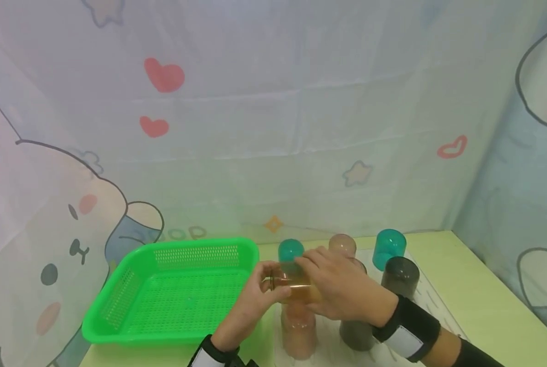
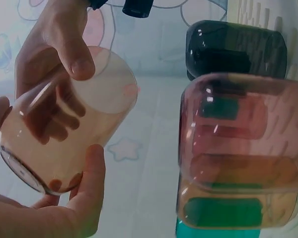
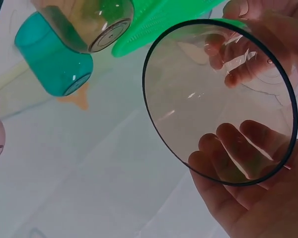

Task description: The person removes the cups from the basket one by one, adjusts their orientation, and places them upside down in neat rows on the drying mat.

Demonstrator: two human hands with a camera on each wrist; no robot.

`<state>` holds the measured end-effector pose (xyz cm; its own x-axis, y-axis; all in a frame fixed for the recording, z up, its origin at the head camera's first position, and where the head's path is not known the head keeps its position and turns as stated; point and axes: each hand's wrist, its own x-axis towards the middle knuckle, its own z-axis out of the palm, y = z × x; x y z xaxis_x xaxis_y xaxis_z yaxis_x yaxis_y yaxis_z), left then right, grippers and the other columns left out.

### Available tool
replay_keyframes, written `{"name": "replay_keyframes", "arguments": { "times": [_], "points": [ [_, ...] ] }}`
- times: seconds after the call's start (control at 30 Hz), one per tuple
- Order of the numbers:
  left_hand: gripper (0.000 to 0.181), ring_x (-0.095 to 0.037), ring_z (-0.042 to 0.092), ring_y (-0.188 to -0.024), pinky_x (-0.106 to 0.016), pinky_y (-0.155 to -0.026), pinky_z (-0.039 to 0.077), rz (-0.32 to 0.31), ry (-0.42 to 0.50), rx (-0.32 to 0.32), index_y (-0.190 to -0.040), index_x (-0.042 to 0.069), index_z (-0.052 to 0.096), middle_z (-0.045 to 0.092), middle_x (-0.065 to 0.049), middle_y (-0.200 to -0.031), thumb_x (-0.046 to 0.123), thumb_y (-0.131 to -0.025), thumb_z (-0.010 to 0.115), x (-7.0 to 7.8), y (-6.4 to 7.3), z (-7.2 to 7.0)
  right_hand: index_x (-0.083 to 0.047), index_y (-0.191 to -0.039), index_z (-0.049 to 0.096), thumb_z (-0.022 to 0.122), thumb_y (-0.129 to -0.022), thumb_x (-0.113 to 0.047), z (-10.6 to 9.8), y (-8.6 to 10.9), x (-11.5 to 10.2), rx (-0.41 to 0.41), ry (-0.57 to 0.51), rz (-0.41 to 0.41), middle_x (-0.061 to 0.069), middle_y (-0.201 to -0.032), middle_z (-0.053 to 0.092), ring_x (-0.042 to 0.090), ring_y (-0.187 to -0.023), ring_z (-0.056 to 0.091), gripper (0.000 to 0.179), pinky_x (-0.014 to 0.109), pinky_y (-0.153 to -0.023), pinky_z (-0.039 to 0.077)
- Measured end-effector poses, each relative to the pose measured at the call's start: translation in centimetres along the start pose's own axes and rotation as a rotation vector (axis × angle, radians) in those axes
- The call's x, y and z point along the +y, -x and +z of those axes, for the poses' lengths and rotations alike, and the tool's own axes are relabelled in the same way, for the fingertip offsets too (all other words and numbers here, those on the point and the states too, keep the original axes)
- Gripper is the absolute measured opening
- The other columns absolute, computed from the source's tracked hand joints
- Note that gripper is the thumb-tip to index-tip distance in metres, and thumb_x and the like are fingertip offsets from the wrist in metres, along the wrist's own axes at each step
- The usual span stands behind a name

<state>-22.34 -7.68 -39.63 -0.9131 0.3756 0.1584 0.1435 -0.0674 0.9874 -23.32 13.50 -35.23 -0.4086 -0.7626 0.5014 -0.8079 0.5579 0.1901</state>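
In the head view, an amber see-through cup (image 1: 296, 284) lies sideways in the air between both hands. My left hand (image 1: 255, 295) grips its base end, with thumb and fingers around the wall. Around the rim end curls my right hand (image 1: 342, 285), its fingers showing through the clear wall in the right wrist view. The cup's open mouth, with a dark rim (image 3: 146, 94), faces the right wrist camera. Below the held cup, an upside-down pink cup (image 1: 298, 336) stands on a white ribbed mat (image 1: 434, 295).
Several cups stand upside down on the mat: teal ones (image 1: 389, 250) at the back, a pinkish one (image 1: 342, 244) between them, dark grey ones (image 1: 400, 277) at the right and front. At left, a green mesh basket (image 1: 177, 337) sits on the yellow table (image 1: 484, 285). A printed curtain hangs behind.
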Motion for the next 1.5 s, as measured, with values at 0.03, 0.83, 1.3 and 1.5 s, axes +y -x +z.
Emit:
{"name": "replay_keyframes", "arguments": {
  "times": [0.03, 0.83, 1.3, 1.5],
  "points": [
    [0.054, -0.027, 0.048, -0.111, -0.033, -0.089, 0.044, 0.006, -0.019, -0.007, -0.13, -0.001, 0.036, 0.042, -0.017, -0.125, 0.019, -0.09, 0.065, 0.1, 0.1, 0.0, 0.0, -0.116, 0.056, 0.083, -0.064, -0.043, 0.0, 0.1, 0.0, 0.009, -0.015, 0.005, 0.007, -0.105, 0.059, 0.022, -0.097, 0.057, 0.072, 0.034, -0.081, 0.051],
    [0.037, -0.029, 0.051, -0.113, -0.043, -0.087, 0.045, 0.053, -1.102, 0.006, -0.123, 0.012, 0.058, 0.051, -0.009, -0.124, 0.036, -0.094, 0.059, 3.2, 3.5, -6.2, -0.006, -0.136, 0.043, 0.087, -0.064, -0.018, -3.2, 11.2, 3.2, 0.167, -0.296, 0.565, 0.0, -0.113, 0.049, 0.007, -0.098, 0.046, 0.085, 0.021, -0.076, 0.044],
    [0.035, -0.028, 0.051, -0.113, -0.039, -0.088, 0.043, -0.066, -1.08, 0.063, -0.121, 0.016, 0.06, 0.051, -0.008, -0.127, 0.037, -0.093, 0.06, 2.7, 4.7, -8.2, -0.002, -0.126, 0.046, 0.086, -0.069, -0.025, -1.3, 19.6, 5.2, -0.001, -0.381, 0.858, 0.01, -0.11, 0.059, 0.005, -0.087, 0.056, 0.074, 0.028, -0.065, 0.051],
    [0.032, -0.028, 0.055, -0.106, -0.04, -0.079, 0.048, -0.08, -1.094, 0.087, -0.116, 0.016, 0.062, 0.054, -0.008, -0.122, 0.037, -0.091, 0.063, 2.1, 4.7, -9.0, 0.006, -0.123, 0.043, 0.083, -0.072, -0.021, -0.1, 22.1, 5.9, -0.149, -0.467, 0.881, 0.012, -0.109, 0.06, 0.0, -0.087, 0.053, 0.07, 0.024, -0.067, 0.049]
  ]
}}
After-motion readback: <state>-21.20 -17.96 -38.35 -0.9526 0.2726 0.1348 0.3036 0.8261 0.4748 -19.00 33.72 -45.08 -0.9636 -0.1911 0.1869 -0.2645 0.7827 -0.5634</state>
